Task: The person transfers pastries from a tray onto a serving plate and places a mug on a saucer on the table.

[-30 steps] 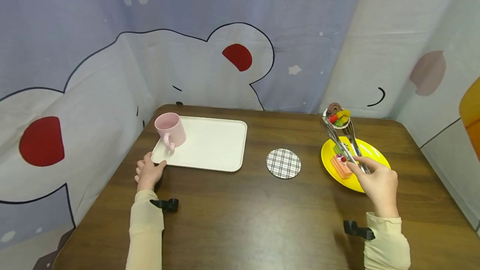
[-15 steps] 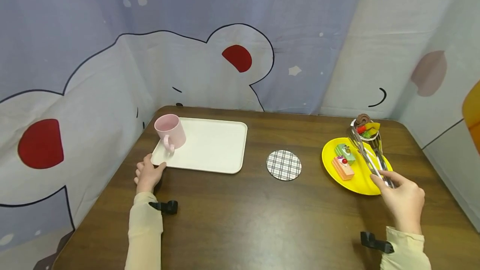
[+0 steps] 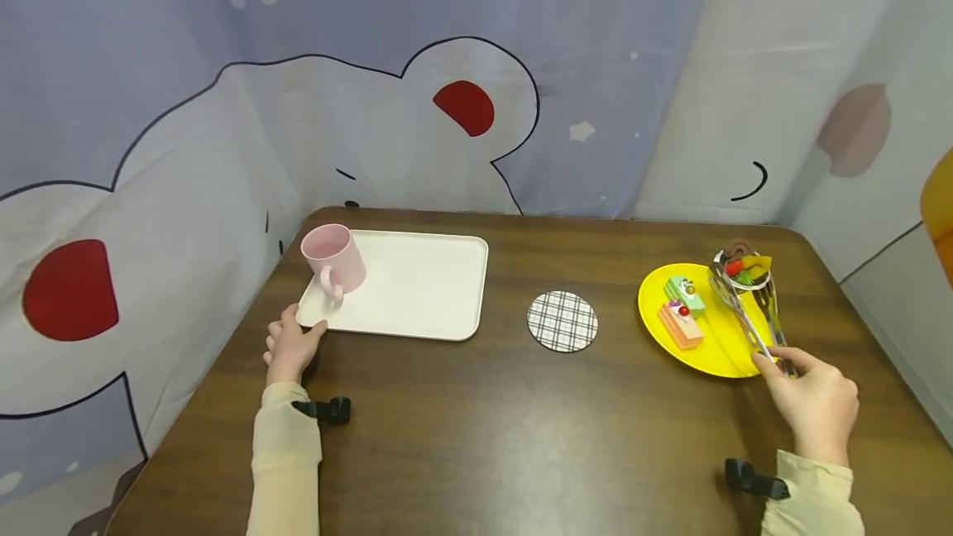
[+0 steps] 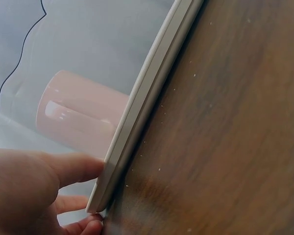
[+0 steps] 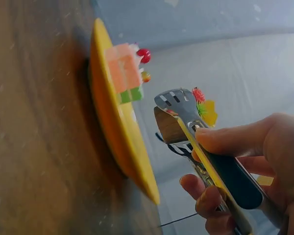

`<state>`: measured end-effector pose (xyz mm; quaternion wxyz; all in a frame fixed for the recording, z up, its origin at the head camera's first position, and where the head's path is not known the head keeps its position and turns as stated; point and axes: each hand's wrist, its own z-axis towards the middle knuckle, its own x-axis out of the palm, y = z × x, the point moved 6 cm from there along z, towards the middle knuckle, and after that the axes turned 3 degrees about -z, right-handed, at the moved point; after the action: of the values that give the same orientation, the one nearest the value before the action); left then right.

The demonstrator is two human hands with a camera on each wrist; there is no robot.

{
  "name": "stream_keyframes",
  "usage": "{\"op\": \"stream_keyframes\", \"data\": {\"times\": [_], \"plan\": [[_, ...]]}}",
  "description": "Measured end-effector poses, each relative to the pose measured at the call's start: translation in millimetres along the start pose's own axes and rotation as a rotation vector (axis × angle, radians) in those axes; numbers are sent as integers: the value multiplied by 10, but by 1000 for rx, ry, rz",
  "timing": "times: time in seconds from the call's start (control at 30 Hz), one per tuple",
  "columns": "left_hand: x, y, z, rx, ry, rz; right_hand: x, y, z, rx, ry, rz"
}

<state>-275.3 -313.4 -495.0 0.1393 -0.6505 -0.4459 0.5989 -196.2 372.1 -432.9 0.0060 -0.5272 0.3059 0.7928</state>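
My right hand point(image 3: 815, 395) grips a pair of metal tongs point(image 3: 747, 319) over the right side of the yellow plate point(image 3: 725, 346). Between the tong heads is a small toy fruit tart point(image 3: 747, 270) with red, yellow and green pieces and a brown swirl, at the plate's back right rim. In the right wrist view the slotted tong heads point(image 5: 179, 104) partly hide it. An orange cake slice point(image 3: 681, 326) and a green one point(image 3: 683, 294) sit on the plate's left half. My left hand point(image 3: 293, 346) holds the near left corner of the white tray point(image 3: 424, 288), thumb against its front edge.
A pink mug point(image 3: 338, 259) stands upright on the tray's left end, its handle facing the near side. A round checked coaster point(image 3: 562, 321) lies between tray and plate on the brown wooden table point(image 3: 536, 437). Printed curtains point(image 3: 387, 139) hang behind the table.
My right hand has carried the tongs and tart rightward, from behind the plate's middle to its back right rim, and slightly lower. The left hand stays at the tray corner.
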Motion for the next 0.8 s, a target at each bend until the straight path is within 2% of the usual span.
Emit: {"op": "stream_keyframes", "data": {"times": [0.2,0.37,0.63,0.8], "plan": [[-2,-11,19,7,15,9,74,-85,16,36,93,-39],[-14,-23,18,13,32,12,162,-96,16,22,152,-53],[-6,-12,17,5,30,32,221,-160,-12,17,188,-60],[-5,-18,13,-1,28,29,243,-184,-10,24,210,-24]]}}
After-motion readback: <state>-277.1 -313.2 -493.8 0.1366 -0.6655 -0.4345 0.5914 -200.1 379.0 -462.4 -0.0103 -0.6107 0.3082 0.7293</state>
